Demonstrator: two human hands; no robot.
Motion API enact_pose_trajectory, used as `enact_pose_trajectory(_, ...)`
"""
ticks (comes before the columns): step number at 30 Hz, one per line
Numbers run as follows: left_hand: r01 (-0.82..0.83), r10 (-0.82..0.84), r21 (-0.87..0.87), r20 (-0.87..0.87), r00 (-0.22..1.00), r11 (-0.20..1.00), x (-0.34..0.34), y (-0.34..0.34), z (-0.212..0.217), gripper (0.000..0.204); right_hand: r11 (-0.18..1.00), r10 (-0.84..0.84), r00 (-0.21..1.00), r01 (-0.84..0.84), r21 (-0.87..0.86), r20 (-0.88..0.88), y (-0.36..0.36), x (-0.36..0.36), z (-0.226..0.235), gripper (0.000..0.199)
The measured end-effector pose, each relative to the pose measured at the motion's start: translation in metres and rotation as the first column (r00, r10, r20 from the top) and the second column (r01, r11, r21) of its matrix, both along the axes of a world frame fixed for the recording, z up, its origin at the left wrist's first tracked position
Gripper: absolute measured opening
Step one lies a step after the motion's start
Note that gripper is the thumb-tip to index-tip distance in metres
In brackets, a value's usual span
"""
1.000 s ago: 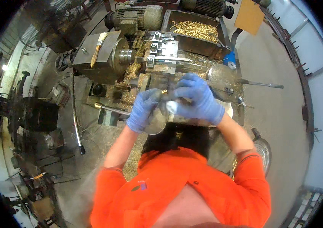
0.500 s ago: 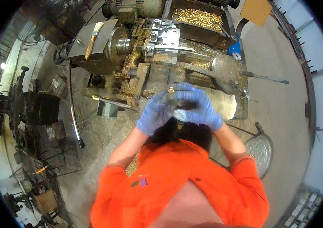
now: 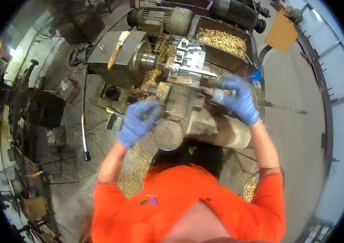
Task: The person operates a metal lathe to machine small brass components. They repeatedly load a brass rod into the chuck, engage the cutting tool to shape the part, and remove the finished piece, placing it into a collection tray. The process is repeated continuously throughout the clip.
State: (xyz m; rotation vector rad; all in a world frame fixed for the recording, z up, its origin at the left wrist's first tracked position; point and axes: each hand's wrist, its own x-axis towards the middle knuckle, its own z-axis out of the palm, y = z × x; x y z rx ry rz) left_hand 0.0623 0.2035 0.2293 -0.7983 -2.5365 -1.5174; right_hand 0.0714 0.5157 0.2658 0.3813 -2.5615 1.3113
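My left hand (image 3: 139, 121), in a blue knit glove, is beside the round metal disc (image 3: 168, 135) at the front of a lathe-like machine. Its fingers are curled together with darkened tips; what they hold, if anything, is too small to make out. My right hand (image 3: 239, 99), also gloved in blue, reaches over the machine's right side. Its thumb and bent fingers are blurred, so I cannot tell their grip. Left of the slide sits the round spindle nose (image 3: 147, 60). Bright clamp blocks (image 3: 188, 58) with bolts and a long bar (image 3: 198, 72) stand on the slide.
A trough (image 3: 222, 42) of small brass parts is at the back. A paintbrush (image 3: 117, 50) lies on the headstock. A long lever (image 3: 84, 117) stands at the left, motors (image 3: 164, 20) behind. Brass chips (image 3: 135, 166) cover the floor below, and a pale cloth (image 3: 237, 133) lies right.
My hands were together in front of me with a small brass piece between them. They have parted, left toward the disc and right toward the machine's right side. The brass piece no longer shows.
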Motion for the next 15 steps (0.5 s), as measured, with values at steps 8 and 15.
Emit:
enact_pose_trajectory(8, -0.69, 0.522, -0.319, -0.472, 0.711, 0.65, -0.088, -0.067, 0.05, 0.044, 0.884, -0.008, 0.911, 0.199, 0.423, -0.413, -0.008, -0.033, -0.004, 0.057)
enact_pose_trajectory(15, -0.721, 0.449, -0.338, -0.603, 0.659, 0.604, -0.122, -0.06, 0.006, 0.032, 0.929, 0.04, 0.995, -0.003, 0.37, -0.094, -0.034, 0.042, -0.091, 0.048)
